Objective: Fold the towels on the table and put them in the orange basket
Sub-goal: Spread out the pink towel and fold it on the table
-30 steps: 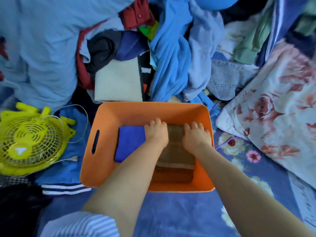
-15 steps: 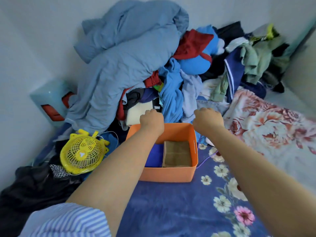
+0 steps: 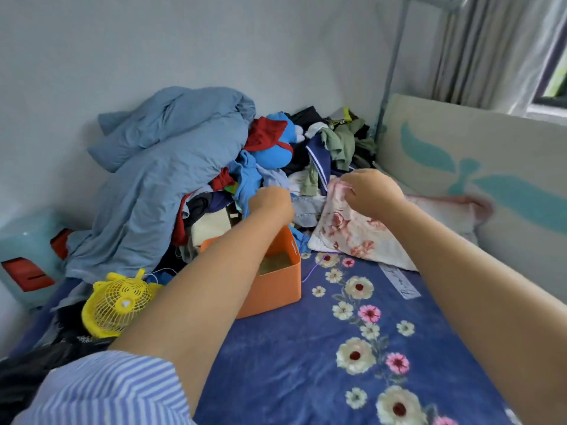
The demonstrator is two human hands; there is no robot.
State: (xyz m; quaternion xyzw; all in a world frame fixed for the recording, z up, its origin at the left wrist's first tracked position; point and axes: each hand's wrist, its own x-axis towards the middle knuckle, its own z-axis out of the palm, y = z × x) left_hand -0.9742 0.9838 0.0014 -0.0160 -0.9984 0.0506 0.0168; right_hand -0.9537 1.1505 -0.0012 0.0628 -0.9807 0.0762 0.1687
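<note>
The orange basket [image 3: 277, 286] stands on the blue flowered sheet, partly behind my left forearm. A folded brown towel [image 3: 274, 262] lies inside it; the blue towel is hidden by my arm. My left hand [image 3: 271, 202] hangs above the basket's far edge with its fingers curled, holding nothing that I can see. My right hand [image 3: 369, 191] is further right and pinches the top corner of a white cloth with pink roses [image 3: 352, 231], lifting it off the bed.
A heap of clothes and a blue-grey duvet [image 3: 159, 179] rises behind the basket. A yellow fan [image 3: 118, 303] lies left of it. A teal box [image 3: 27, 256] sits at the left wall. A padded board [image 3: 491, 167] lines the right side.
Both hands left the towels in the basket and rose. The view lifted and pulled back. My right hand moved right and took hold of the rose-printed cloth.
</note>
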